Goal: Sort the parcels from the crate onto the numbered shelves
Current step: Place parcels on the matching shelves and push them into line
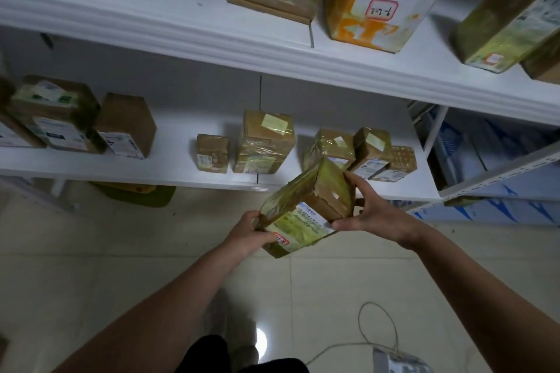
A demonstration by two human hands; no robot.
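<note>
A taped brown cardboard parcel (306,206) with a white label and a small red-edged sticker is held in the air, tilted, just in front of the lower white shelf (169,172). My left hand (247,232) grips its near lower end, thumb over the sticker edge. My right hand (372,209) grips its far right end, fingers wrapped over the top corner. Behind the parcel, a cluster of small parcels (363,151) stands on that shelf. The upper shelf (212,39) carries larger boxes, one orange-and-white box (378,0) marked 010.
More parcels stand on the lower shelf: a tall one (265,142), a small one (212,153), several at the left (60,118). Blue-printed cartons (491,154) fill a rack at right. A cable (375,330) lies on the tiled floor.
</note>
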